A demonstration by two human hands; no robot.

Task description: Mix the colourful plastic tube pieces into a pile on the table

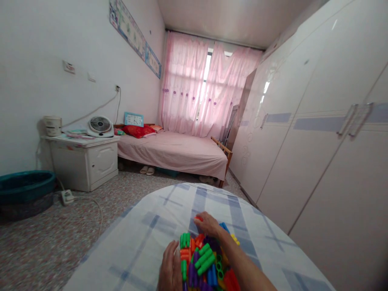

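A heap of colourful plastic tube-shaped building blocks [204,258], in green, orange, purple, blue, yellow and red, lies near the front of the cloth-covered table. My left hand [170,264] rests along the heap's left side, its fingers stretched out beside the green and orange pieces and holding nothing that I can see. Reaching over the heap from the right, my right hand [208,224] is closed at its far edge. A bit of a red block [198,218] shows at the fingertips; most of it is hidden by them. My right forearm covers part of the heap.
A blue-and-white checked cloth [145,238] covers the rounded table. Beyond stand a pink-sheeted bed [182,151] and a white bedside cabinet [101,163] bearing a fan [100,124]. Tall white wardrobes [318,161] line the right; a teal tub [27,186] sits at left.
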